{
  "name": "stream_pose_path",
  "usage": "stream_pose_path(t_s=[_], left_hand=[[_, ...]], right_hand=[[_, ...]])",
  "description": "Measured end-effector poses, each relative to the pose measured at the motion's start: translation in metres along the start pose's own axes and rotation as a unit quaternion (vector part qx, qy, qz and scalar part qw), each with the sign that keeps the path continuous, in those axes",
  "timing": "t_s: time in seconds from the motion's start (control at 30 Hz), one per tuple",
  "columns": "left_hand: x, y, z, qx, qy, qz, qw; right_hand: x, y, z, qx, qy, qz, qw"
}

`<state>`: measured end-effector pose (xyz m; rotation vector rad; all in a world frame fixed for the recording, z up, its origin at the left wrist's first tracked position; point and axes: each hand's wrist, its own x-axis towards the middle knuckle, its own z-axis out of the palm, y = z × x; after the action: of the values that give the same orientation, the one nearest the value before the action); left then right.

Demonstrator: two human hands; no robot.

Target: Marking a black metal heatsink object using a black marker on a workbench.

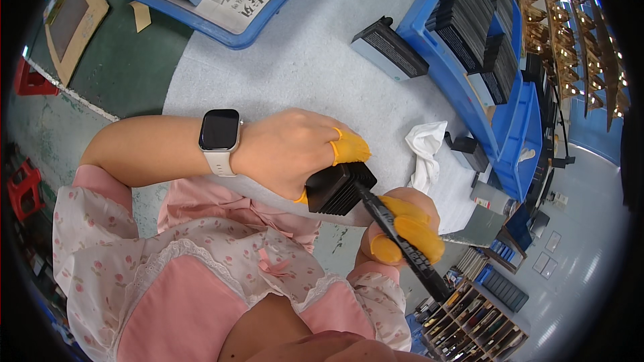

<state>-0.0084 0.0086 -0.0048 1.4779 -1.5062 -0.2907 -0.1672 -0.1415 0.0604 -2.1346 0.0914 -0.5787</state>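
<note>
My left hand (288,142), a watch on its wrist, is closed round a small stack of thin black plates (330,191). The plates' edges face my right hand. Yellow finger cots cover some fingertips on both hands. A black marker pen (429,275) sits in the closed fingers of my right hand (409,224), its tip close against the stack's edge. Whether the tip touches cannot be made out. The stack is held just over the near edge of the table, covered in pale grey cloth (268,80).
A blue tray (235,39) with newspaper and black plates lies at the far left. On the right stands a blue bin (429,40) packed with black plates. One row of plates (389,50) lies beside it. A crumpled white cloth (424,151) is right of my hands.
</note>
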Motion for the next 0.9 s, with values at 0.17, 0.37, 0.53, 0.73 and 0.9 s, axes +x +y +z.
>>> stream_pose_path(t_s=[0.17, 0.37, 0.53, 0.73, 0.9], left_hand=[[0.001, -0.002, -0.001, 0.008, 0.009, -0.006, 1.000], [0.003, -0.004, -0.006, -0.081, 0.023, -0.106, 0.991], [0.009, 0.004, -0.013, -0.083, 0.003, -0.107, 0.991], [0.006, -0.001, -0.008, -0.091, -0.017, -0.143, 0.985], [0.013, 0.006, -0.010, -0.107, -0.014, -0.145, 0.984]], right_hand=[[-0.001, 0.000, 0.002, -0.051, 0.081, 0.054, 0.994], [0.039, 0.047, 0.011, 0.082, -0.024, -0.144, 0.986], [0.058, 0.047, 0.003, 0.097, -0.158, -0.147, 0.972], [0.055, 0.049, 0.013, 0.045, -0.141, -0.178, 0.973], [0.050, 0.053, 0.024, 0.065, -0.125, -0.178, 0.974]])
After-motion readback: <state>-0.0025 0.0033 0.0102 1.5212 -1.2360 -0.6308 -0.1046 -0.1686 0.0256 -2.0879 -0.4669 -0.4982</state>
